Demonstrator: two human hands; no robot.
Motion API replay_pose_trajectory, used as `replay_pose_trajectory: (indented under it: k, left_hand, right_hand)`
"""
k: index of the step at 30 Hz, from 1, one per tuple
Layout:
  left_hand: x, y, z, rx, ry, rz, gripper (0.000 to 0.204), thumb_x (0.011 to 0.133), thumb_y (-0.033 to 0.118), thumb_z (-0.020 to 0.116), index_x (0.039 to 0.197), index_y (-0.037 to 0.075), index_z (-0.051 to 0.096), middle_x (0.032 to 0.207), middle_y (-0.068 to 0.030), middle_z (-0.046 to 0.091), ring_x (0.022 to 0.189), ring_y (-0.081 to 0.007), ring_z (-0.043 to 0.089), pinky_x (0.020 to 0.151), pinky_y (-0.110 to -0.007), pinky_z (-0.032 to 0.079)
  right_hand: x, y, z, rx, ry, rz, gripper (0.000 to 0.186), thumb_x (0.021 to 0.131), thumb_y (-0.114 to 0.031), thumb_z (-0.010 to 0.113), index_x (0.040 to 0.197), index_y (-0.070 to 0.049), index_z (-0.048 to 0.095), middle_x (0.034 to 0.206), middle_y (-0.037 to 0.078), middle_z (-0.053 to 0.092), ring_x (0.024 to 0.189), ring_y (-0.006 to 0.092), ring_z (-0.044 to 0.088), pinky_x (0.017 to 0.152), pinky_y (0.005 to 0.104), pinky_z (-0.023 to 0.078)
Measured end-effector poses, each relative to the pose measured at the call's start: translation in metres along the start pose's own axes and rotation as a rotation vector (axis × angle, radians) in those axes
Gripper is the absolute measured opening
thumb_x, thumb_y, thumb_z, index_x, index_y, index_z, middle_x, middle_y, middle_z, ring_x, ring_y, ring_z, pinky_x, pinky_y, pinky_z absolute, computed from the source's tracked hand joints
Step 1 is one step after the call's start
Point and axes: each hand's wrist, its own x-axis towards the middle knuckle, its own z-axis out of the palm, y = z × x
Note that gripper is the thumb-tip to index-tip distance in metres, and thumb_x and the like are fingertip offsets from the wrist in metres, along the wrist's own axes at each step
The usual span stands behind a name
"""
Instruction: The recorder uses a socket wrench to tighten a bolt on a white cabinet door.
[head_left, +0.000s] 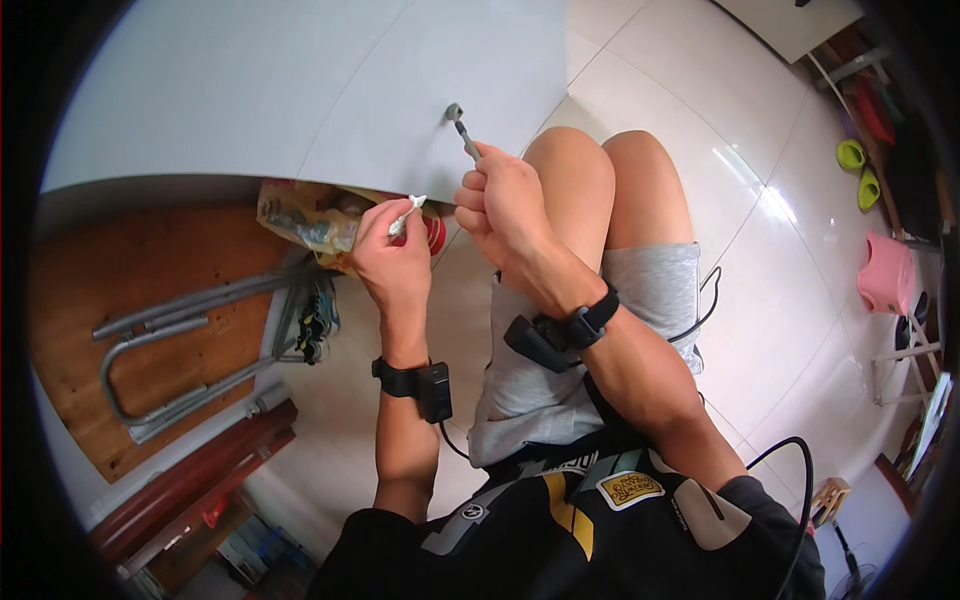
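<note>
My left hand (392, 262) is closed, with a small crumpled white tissue (408, 215) pinched between thumb and fingers. It is beside the edge of a pale grey panel (250, 90). Closed around the handle of a slim grey tool (464, 135) is my right hand (505, 205). The tool has a dark band near its rounded, hook-like head, which points away from me over the pale panel. Its exact kind is hard to make out, and my fingers cover the lower handle. The two hands are apart.
Below the panel's edge are a crinkled plastic bag (310, 215) and a red round object (435, 232). A folded metal frame (190, 310) rests on brown board at left. A pink stool (885, 272) and lime-green clogs (868, 185) stand at right. A black cable (800, 460) loops beside my right arm.
</note>
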Motion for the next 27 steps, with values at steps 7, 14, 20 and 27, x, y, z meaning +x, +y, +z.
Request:
replay_pose_trajectory:
  k: [7,14,20,27]
  left_hand:
    - [0.038,0.033,0.019,0.335,-0.195,0.353,0.012,0.079,-0.005,0.069,0.09,-0.001,0.07,0.097,-0.0129,0.07,0.086,-0.0306,0.067,0.072,-0.036,0.054]
    - [0.072,0.026,0.039,0.613,-0.458,0.792,0.02,0.074,-0.008,0.062,0.093,-0.006,0.066,0.098,-0.0135,0.064,0.095,-0.0332,0.061,0.078,-0.039,0.053]
    - [0.081,-0.013,0.076,0.905,-0.63,0.995,0.004,0.071,0.001,0.062,0.074,0.004,0.062,0.086,-0.0096,0.057,0.088,-0.0264,0.056,0.075,-0.034,0.053]
    - [0.042,-0.062,0.07,0.807,-0.926,0.586,0.003,0.078,0.007,0.063,0.078,0.007,0.066,0.087,-0.0101,0.057,0.091,-0.0314,0.057,0.073,-0.04,0.053]
  right_hand:
    - [0.002,-0.006,-0.001,0.014,-0.001,0.017,0.038,0.094,-0.002,0.037,0.132,0.002,0.042,0.066,-0.006,0.027,0.052,0.0061,0.026,0.044,0.0233,0.021]
    - [-0.023,0.0,0.003,-0.021,-0.158,-0.09,0.054,0.096,-0.004,0.037,0.15,0.001,0.032,0.067,-0.005,0.032,0.053,0.0058,0.03,0.045,0.0229,0.026]
    - [-0.023,-0.002,-0.023,-0.094,-0.065,-0.358,0.058,0.098,-0.005,0.038,0.154,0.0,0.026,0.066,-0.005,0.033,0.05,0.0055,0.031,0.043,0.0225,0.029]
    - [-0.016,-0.016,-0.044,0.11,-0.176,-0.228,0.061,0.098,-0.006,0.04,0.156,-0.003,0.022,0.068,-0.004,0.033,0.051,0.0063,0.029,0.044,0.0225,0.025]
